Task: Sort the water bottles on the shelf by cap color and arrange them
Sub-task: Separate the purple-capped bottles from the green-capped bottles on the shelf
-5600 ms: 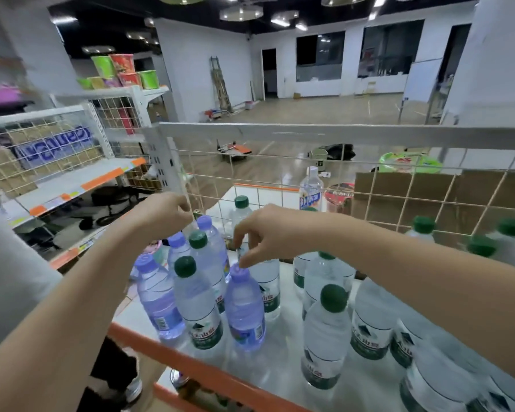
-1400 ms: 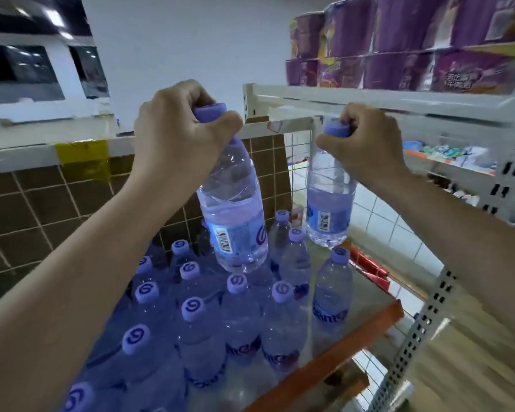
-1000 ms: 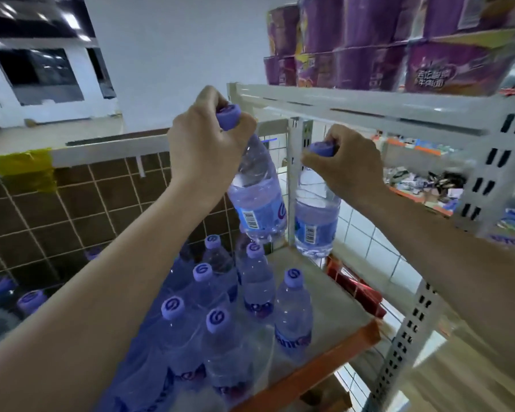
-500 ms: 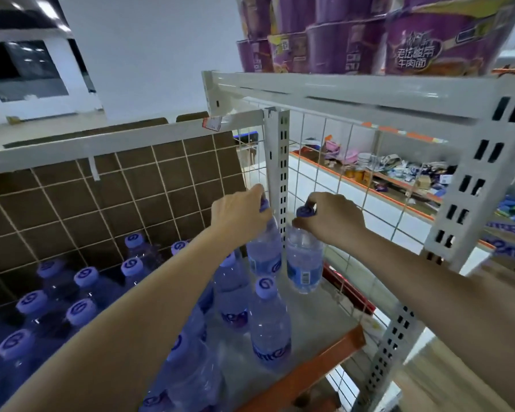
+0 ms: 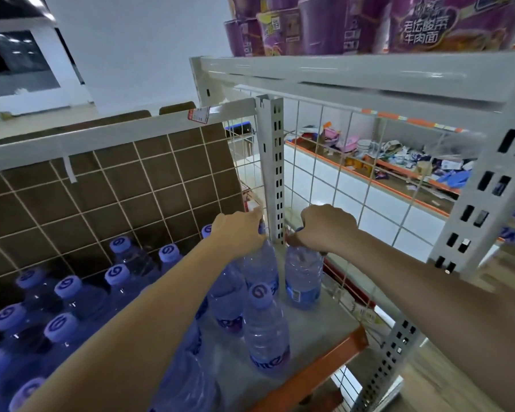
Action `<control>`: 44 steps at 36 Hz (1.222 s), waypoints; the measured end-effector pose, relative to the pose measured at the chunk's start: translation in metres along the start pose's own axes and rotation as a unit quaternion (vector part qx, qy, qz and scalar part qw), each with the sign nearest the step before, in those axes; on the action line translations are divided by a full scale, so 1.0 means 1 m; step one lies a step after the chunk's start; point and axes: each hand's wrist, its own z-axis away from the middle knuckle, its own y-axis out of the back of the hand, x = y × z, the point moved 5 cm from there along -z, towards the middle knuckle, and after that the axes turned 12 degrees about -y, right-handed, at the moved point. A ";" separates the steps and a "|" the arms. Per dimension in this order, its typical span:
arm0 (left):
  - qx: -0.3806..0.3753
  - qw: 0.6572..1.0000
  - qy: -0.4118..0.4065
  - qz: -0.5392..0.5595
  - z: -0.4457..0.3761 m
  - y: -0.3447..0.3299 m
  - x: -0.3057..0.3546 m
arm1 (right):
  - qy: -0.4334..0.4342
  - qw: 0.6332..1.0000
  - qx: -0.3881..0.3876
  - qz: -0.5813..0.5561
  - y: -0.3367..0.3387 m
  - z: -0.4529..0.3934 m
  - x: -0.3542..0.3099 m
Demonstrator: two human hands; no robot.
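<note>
Caps of the two gripped bottles are almost wholly covered by the left hand (image 5: 241, 233) and right hand (image 5: 324, 227). The left forearm (image 5: 149, 331) hides several bottles behind it. Purple noodle cups (image 5: 339, 22) are cropped by the top edge. Clutter on the far shelf (image 5: 405, 162) is too small to identify.

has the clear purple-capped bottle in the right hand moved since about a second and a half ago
Yes. The clear purple-capped bottle in the right hand has come down onto the grey shelf board, beside the white slotted upright post.
</note>
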 end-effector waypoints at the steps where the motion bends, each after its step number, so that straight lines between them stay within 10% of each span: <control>1: -0.004 1.000 0.001 0.003 0.001 -0.001 0.000 | -0.001 1.000 0.005 0.007 -0.002 -0.001 -0.001; 14: 0.081 0.993 0.030 0.082 0.048 0.038 -0.018 | 0.095 0.979 0.175 0.045 0.025 0.032 -0.042; 44: 0.163 0.910 0.376 0.065 0.463 0.073 -0.220 | 0.333 0.940 0.027 -0.075 -0.031 0.226 -0.334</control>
